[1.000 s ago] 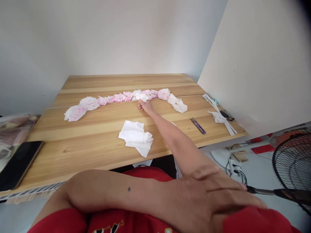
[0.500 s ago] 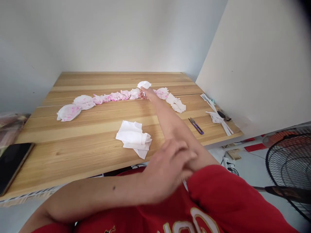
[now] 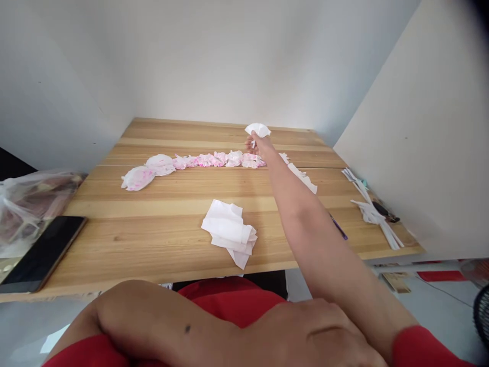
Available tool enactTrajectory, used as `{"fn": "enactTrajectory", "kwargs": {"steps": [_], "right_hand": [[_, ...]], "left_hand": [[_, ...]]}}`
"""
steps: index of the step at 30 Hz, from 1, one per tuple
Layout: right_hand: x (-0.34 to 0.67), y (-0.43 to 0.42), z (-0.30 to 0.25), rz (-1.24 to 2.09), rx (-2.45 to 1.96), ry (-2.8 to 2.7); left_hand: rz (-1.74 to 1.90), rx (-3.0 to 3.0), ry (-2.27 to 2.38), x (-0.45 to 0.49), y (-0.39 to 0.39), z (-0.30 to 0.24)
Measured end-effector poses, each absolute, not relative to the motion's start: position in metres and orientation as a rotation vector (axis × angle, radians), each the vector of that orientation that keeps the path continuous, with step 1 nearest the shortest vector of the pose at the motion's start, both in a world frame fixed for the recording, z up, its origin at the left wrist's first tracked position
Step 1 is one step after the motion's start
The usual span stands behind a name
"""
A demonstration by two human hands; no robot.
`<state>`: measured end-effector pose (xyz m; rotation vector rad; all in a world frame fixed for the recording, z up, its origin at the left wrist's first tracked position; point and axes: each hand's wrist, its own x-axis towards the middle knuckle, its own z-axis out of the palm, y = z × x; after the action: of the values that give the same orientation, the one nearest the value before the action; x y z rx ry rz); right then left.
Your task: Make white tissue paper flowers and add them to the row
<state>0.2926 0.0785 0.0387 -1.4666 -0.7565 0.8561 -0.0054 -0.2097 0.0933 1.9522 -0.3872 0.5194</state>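
Note:
My right hand (image 3: 257,145) reaches to the back of the table, its fingers closed on a fan-shaped piece of white tissue paper (image 3: 258,129). A short white end of it pokes out below the fingers. Just under this hand runs a row of crumpled white-and-pink tissue-paper flowers (image 3: 212,159), partly covered by my forearm at its right end. My left hand (image 3: 324,326) crosses my body at the bottom, resting against my right arm near the elbow; its fingers are hidden. Closer to me lies a small pile of white tissue sheets (image 3: 229,229).
A dark phone (image 3: 46,252) and a clear plastic bag (image 3: 34,204) sit at the left. Beyond my right forearm, purple thread snips (image 3: 338,227) are half covered. White strips (image 3: 376,216) and a dark-handled tool (image 3: 385,211) lie along the right edge. A fan (image 3: 482,318) stands on the floor.
My right hand has lifted the white tissue fan up and away from the row. My left hand has slid down toward the bottom edge. The view has swung left.

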Motion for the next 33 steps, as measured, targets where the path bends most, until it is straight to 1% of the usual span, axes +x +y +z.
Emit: {"fn": "enactTrajectory", "kwargs": {"steps": [3, 6, 9, 13, 16, 18, 21, 24, 27, 30, 33], "right_hand": [[0.298, 0.077, 0.046, 0.819, -1.442, -0.755], [0.299, 0.073, 0.049, 0.8, -1.446, -0.767], [0.297, 0.07, 0.05, 0.801, -1.463, -0.758], [0.286, 0.06, 0.051, 0.828, -1.479, -0.746], [0.269, 0.045, 0.054, 0.86, -1.517, -0.778], [0.258, 0.032, 0.057, 0.88, -1.497, -0.881], [0.249, 0.013, 0.066, 0.868, -1.438, -1.043], [0.246, -0.003, 0.08, 0.845, -1.362, -1.075], [0.237, -0.019, 0.091, 0.76, -1.34, -1.054], [0.221, -0.038, 0.09, 0.696, -1.298, -1.073], [0.204, -0.052, 0.082, 0.711, -1.225, -1.132]], "left_hand": [[0.263, 1.89, -0.41, -0.006, -0.204, 0.093], [0.102, 1.744, -0.384, -0.004, -0.192, 0.095], [0.115, 1.582, -0.329, 0.003, -0.183, 0.098], [0.244, 1.486, 0.102, 0.035, -0.168, 0.086], [0.354, 1.576, 0.264, 0.059, -0.157, 0.065], [0.307, 1.627, 0.265, 0.064, -0.15, 0.056], [0.185, 1.724, 0.136, 0.056, -0.138, 0.055], [0.383, 1.842, 0.263, 0.046, -0.118, 0.064], [0.589, 1.83, 0.338, 0.044, -0.093, 0.067], [0.812, 1.731, 0.448, 0.044, -0.063, 0.059], [0.994, 1.475, 0.664, 0.041, -0.036, 0.048]]}}
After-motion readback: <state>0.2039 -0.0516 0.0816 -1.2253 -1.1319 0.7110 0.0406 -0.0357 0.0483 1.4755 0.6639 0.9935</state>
